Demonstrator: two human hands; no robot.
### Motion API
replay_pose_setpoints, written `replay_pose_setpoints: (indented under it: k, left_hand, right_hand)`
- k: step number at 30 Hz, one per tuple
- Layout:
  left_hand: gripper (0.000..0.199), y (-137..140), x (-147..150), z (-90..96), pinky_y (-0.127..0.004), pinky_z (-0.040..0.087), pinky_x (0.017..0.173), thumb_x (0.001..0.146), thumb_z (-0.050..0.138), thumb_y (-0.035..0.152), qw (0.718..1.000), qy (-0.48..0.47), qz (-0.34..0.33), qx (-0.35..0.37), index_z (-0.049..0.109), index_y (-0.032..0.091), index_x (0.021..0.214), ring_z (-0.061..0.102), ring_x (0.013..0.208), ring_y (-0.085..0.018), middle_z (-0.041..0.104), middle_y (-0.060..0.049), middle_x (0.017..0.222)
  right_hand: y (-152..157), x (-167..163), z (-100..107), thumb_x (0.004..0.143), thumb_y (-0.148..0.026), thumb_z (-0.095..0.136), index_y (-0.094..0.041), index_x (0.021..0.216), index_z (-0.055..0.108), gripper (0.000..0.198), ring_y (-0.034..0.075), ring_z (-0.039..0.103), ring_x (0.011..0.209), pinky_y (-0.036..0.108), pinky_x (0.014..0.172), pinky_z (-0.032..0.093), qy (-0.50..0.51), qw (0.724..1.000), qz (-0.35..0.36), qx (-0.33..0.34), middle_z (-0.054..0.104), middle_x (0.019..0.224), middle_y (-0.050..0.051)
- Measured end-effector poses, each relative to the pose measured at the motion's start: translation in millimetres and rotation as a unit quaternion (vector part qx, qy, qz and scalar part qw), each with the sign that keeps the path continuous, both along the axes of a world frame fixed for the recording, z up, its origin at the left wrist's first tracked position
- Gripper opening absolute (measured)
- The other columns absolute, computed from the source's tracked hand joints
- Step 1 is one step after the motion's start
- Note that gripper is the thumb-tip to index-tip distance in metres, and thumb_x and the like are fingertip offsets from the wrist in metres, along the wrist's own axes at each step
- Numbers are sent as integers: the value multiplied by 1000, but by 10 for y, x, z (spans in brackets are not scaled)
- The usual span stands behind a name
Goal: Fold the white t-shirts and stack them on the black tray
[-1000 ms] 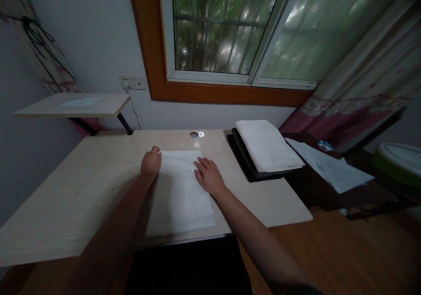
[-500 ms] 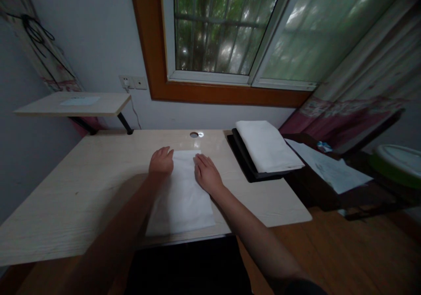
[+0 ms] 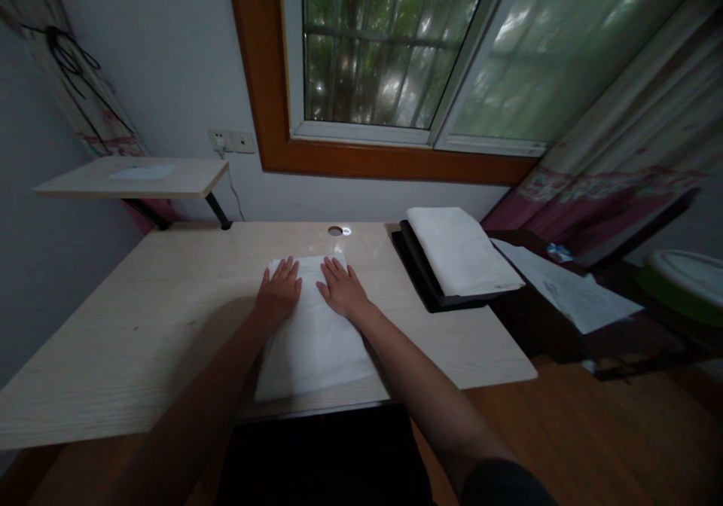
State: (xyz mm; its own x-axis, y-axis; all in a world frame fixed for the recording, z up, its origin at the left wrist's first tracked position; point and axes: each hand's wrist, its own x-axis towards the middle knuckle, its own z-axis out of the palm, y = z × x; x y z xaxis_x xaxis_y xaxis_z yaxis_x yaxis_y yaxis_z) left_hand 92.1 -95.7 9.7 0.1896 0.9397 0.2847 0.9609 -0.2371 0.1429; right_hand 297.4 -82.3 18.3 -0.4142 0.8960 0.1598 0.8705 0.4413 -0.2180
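Observation:
A folded white cloth (image 3: 316,355) lies flat on the pale wooden desk (image 3: 141,370), close to its front edge. My left hand (image 3: 279,291) rests palm down on the cloth's far left part, fingers stretched forward. Opposite it, my right hand (image 3: 342,288) lies flat on the far right part with its fingers spread. A strip of cloth shows between the two hands. Neither hand grips anything. My forearms cover parts of the cloth's side edges.
A stack of folded white cloth (image 3: 460,254) over black folded fabric (image 3: 415,265) sits at the desk's right. A raised shelf (image 3: 192,178) stands at the back left. Beyond the desk's right side, a paper sheet (image 3: 570,288) lies on a dark surface.
Both hands have moved inward from the cloth's side edges onto its top. Their fingers now lie flatter and more spread. The stack on the right has stayed put.

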Motion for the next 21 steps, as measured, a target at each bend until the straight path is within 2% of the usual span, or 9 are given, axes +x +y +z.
replay_pose_setpoints:
  k: [5,10,16,19,21]
  left_hand:
    - [57,75,-174,27,-58,17,124,104,30,37,998,8,25,-60,37,18,157,26,155,-26,31,-12,166]
    - [58,96,-489,6,-65,16,122,105,24,39,994,24,62,-82,35,20,159,23,156,-30,28,-9,167]
    - [56,-100,-853,-51,-62,18,123,104,24,32,993,54,97,-37,41,17,155,27,154,-30,31,-10,166]
    - [56,-229,-842,9,-62,24,121,102,26,26,994,63,89,-23,42,15,154,31,152,-32,30,-12,166]
    - [55,-309,-725,83,-60,26,121,100,28,23,995,68,67,-16,44,13,152,33,151,-33,30,-14,166]
  right_hand:
    - [142,227,-3,106,-54,29,-18,161,31,65,26,18,158,54,126,17,-14,999,-29,-24,22,169,9]
    - [139,530,-5,108,-47,27,-17,160,32,61,26,22,157,52,126,17,-21,998,-58,-26,27,168,8]
    - [-23,740,-13,108,-42,30,-16,158,37,57,26,23,156,51,126,17,-11,997,-71,-23,29,167,11]
    - [-119,691,29,108,-39,29,-14,155,41,55,27,28,154,51,125,21,25,994,-105,-33,35,164,13]
    - [-211,572,94,107,-35,29,-11,153,43,54,27,33,152,50,124,26,52,990,-126,-30,39,162,15]
